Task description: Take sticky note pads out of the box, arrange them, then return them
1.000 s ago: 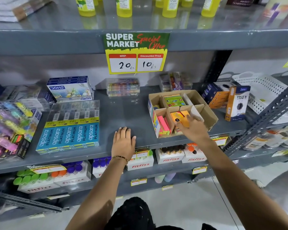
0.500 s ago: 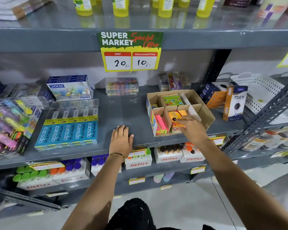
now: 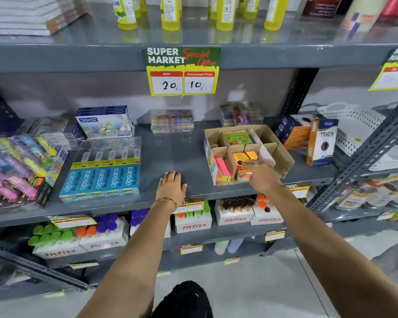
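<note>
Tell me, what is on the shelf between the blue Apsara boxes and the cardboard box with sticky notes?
In the head view, only the left hand, flat on the shelf. Otherwise the stretch between the Apsara boxes and the cardboard box is bare.

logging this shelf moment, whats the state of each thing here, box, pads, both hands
cardboard box: open, on the shelf, divided into compartments
orange sticky note pads: in the front middle compartment, right fingertips on them
pink sticky note pads: standing in the front left compartment
green sticky note pad: in a back compartment
right hand: reaching into the box, grip not clear
left hand: flat on the shelf, empty
</note>
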`<state>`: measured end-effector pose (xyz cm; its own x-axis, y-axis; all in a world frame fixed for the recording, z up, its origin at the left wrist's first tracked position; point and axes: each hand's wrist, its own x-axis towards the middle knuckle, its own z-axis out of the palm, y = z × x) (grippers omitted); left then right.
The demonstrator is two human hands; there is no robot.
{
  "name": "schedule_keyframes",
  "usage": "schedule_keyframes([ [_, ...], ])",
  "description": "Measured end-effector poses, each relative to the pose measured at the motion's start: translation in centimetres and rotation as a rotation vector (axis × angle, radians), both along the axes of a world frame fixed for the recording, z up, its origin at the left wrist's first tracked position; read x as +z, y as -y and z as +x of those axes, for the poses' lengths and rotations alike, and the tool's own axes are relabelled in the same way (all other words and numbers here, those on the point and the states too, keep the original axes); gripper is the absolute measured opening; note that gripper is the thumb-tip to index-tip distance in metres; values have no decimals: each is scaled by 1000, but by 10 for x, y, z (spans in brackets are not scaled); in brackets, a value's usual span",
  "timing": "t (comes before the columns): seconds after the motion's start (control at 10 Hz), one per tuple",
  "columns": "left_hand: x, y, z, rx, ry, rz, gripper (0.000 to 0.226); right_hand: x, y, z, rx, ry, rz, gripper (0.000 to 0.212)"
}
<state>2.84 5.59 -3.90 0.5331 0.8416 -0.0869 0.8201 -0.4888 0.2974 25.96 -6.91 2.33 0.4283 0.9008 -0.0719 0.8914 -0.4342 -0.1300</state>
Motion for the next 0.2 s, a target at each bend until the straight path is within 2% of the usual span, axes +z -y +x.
schedule_keyframes([
  [0.1,7,4,-3,-4,-7,-19,52,4,6,-8,-9,20,30,61],
  [0.2,17,12,-9,26,98,139,51,9,14,-25,-4,78,348,50],
])
